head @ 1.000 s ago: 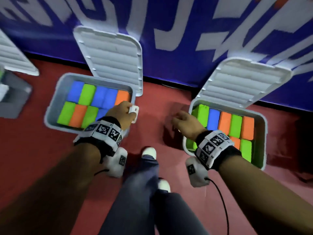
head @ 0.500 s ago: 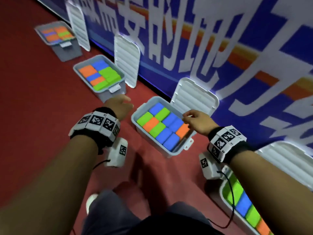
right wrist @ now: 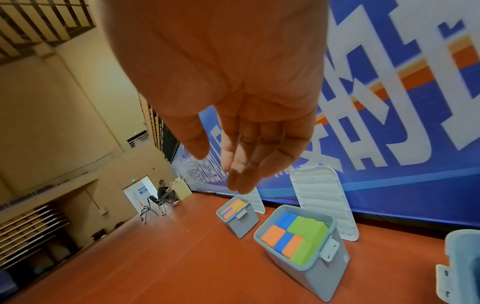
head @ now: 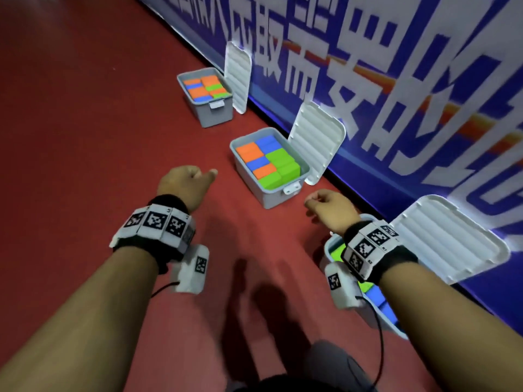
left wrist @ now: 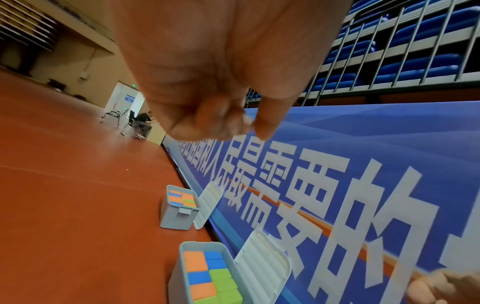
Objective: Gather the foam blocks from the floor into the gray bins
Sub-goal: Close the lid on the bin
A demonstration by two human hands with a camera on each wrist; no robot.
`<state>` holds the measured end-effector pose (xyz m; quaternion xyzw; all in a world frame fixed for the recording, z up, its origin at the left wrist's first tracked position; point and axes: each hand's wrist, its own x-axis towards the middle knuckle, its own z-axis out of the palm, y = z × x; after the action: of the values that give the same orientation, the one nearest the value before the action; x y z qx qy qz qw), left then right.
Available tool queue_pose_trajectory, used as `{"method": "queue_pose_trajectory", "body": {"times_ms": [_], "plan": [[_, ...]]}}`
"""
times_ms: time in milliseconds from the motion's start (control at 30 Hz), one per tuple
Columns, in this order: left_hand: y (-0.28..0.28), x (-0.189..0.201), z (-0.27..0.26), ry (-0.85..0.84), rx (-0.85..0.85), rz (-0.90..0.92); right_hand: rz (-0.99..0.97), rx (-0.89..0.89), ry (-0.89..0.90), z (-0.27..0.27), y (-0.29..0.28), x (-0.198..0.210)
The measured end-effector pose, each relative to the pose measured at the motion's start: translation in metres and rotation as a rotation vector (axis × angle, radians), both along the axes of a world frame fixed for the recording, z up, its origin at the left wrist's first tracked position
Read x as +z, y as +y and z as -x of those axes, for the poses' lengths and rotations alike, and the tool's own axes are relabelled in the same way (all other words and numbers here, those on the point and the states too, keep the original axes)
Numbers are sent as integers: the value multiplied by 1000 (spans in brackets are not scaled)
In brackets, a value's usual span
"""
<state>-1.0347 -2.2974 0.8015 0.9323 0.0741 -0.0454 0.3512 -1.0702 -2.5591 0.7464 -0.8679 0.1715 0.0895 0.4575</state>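
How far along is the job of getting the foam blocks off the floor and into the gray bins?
Nearly done, it seems. The far bin, middle bin and near bin all hold orange, blue and green foam blocks, and no loose block shows on the red floor in any view. The left hand and right hand hold nothing. The white lids still stand open.

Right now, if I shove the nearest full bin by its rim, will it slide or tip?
Probably slides: the bin sits flat on smooth red floor. It is likely light, since its blocks look like foam. Its open lid leans on the wall, so it may drop or drag.
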Motion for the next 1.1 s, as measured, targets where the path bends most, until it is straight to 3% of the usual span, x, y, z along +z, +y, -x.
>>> {"method": "queue_pose_trajectory", "body": {"times_ms": [67,300,467,633,800,933,1100], "plan": [[-6,1,-43,-51,-3,41,51,-1,5,-33,9,1],[-16,-45,-201,54,23,202,115,0,40,-186,16,-30],[10,-33,-336,26,51,208,77,38,46,-323,45,-27],[72,-16,-455,-21,86,183,48,105,65,-454,106,-20],[185,-34,-594,12,158,114,10,106,44,-607,195,-36],[261,-56,-716,137,30,97,-12,4,70,-702,249,-46],[274,-59,-851,186,-193,91,-6,-124,100,-804,289,-36]]}}
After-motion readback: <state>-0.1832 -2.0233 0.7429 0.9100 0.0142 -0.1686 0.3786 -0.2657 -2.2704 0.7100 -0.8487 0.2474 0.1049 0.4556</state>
